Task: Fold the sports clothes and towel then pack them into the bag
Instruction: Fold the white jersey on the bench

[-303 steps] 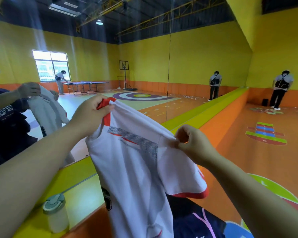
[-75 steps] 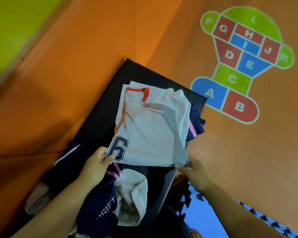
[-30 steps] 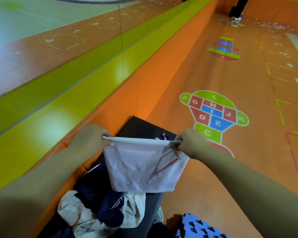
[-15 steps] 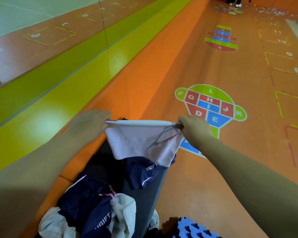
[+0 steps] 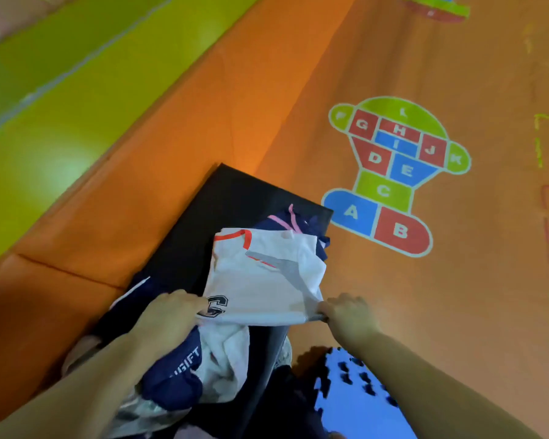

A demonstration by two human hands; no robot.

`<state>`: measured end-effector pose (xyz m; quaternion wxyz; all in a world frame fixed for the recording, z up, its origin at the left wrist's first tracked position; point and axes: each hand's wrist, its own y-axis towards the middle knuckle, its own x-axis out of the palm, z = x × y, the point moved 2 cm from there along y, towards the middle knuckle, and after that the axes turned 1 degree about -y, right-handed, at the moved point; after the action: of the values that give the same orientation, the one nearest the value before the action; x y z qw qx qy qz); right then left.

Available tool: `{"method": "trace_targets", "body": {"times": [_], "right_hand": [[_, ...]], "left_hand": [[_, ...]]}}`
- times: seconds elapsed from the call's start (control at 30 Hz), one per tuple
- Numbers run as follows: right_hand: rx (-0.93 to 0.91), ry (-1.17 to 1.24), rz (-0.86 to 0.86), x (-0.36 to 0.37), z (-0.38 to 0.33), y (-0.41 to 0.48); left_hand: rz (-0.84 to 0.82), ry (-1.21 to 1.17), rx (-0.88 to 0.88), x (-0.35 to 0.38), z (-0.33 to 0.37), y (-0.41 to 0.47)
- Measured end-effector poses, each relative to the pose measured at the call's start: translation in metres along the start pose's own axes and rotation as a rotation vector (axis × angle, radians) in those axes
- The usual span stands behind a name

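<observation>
A folded white jersey (image 5: 263, 277) with red collar trim and a grey stripe lies flat on the black mat (image 5: 222, 198). My left hand (image 5: 168, 315) grips its near left corner by the black number. At the near right corner, my right hand (image 5: 346, 312) pinches the fold. A navy garment with pink piping (image 5: 293, 221) pokes out under the jersey's far edge. Close to me lie a crumpled navy garment with white lettering (image 5: 175, 372) and a pale towel (image 5: 225, 356). No bag is in view.
The mat lies against an orange padded ledge (image 5: 159, 160) with a green top (image 5: 61, 99). A painted hopscotch figure with letters (image 5: 396, 172) marks the orange floor to the right. A blue foam puzzle tile (image 5: 362, 403) lies at the bottom right.
Half a second ago I held the folded jersey up in the air by its top edge. Now it lies flat on the mat, both hands still holding its near corners.
</observation>
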<state>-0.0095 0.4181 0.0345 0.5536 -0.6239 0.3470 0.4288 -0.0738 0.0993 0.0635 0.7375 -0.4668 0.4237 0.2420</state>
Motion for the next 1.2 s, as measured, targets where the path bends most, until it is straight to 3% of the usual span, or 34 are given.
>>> {"method": "trace_targets", "body": {"times": [0.07,0.23,0.57,0.7,0.8,1.0,1.2], "right_hand": [[0.002,-0.027,-0.124,0.008,-0.015,-0.013],[0.02,0.159,-0.227,0.018,-0.018,-0.013],[0.154,0.577,-0.215,0.005,0.027,0.066],[0.189,0.589,-0.119,0.0,0.046,0.118],[0.235,0.572,-0.089,0.012,0.059,0.153],[0.517,0.73,0.105,0.052,0.069,0.166],[0.624,0.961,-0.082,0.102,0.047,0.129]], "left_hand": [[-0.076,-0.026,-0.036,0.029,-0.004,-0.008],[-0.122,-0.169,-0.028,0.044,-0.01,-0.006],[-0.02,-0.38,-0.094,0.001,-0.03,0.079],[0.025,-0.421,-0.11,-0.014,-0.04,0.137],[0.068,-0.448,-0.186,-0.016,-0.046,0.179],[0.179,-0.523,-0.343,0.023,-0.047,0.202],[-0.017,-0.765,-0.604,0.088,-0.049,0.175]]}}
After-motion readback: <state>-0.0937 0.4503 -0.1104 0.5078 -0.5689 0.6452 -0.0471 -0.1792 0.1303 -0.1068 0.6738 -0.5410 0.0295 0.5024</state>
